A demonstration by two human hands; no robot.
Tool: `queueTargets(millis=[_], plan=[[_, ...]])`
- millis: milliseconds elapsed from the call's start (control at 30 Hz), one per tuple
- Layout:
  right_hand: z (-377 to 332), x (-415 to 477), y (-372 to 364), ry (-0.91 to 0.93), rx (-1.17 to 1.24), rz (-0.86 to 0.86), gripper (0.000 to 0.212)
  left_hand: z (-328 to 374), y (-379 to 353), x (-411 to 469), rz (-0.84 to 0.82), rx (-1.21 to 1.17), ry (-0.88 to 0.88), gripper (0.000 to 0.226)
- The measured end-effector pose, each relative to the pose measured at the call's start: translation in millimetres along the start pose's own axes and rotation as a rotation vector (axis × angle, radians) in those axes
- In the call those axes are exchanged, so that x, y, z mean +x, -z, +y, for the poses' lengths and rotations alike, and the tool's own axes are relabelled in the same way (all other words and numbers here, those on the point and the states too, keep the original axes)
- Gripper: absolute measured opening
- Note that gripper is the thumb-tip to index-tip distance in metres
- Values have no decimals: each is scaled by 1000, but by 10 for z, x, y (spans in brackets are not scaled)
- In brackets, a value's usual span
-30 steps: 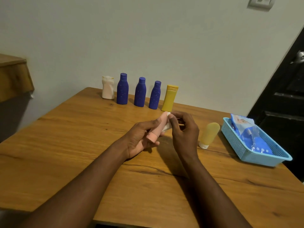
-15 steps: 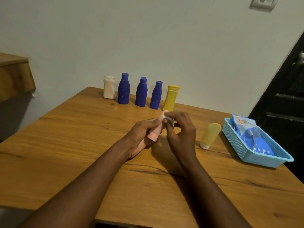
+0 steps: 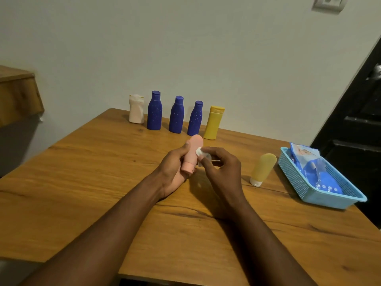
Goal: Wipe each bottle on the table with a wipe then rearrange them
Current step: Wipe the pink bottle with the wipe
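Two bare forearms reach in from the near edge over the wooden table (image 3: 82,182) and meet above its middle. The left hand (image 3: 175,172) grips a pink bottle (image 3: 192,153), thumb and fingers curled round its lower part, the cap end down toward the palm and the rounded end pointing up and away. The right hand (image 3: 222,170) pinches a small white wipe (image 3: 201,152) between thumb and fingertips and presses it against the right side of the pink bottle. The bottle is held clear of the tabletop.

To the right, a pale yellow bottle (image 3: 263,169) shows its white cap at the near end; whether it stands on the cap or lies flat cannot be told. Just beyond it sits a light blue basket (image 3: 313,198) holding a blue pack of wipes (image 3: 309,166).

Along the far edge stand five bottles in a row, left to right: a white bottle (image 3: 136,109), a first blue bottle (image 3: 154,111), a second blue bottle (image 3: 176,115), a third blue bottle (image 3: 195,119) and a yellow bottle (image 3: 214,123). Behind them is a plain wall (image 3: 206,48).
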State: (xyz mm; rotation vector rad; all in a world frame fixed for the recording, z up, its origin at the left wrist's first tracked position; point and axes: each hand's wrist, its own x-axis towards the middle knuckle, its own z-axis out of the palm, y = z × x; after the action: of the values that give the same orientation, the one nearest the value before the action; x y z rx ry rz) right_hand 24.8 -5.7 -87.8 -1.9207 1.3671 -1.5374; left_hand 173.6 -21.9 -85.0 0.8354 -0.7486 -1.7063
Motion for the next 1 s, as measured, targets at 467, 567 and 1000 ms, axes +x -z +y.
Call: queueTargets(millis=[467,567,1000], plan=[[42,66,-14,-18,18,115,23,6,-41,-42,-18,-20,46,37],[18,15,-17,-34,48,1,21,6,-22,-19,1,-46,21,44],[12,1,-65,78,-84,6,17,-31,18,57,-4,60,-7,45]])
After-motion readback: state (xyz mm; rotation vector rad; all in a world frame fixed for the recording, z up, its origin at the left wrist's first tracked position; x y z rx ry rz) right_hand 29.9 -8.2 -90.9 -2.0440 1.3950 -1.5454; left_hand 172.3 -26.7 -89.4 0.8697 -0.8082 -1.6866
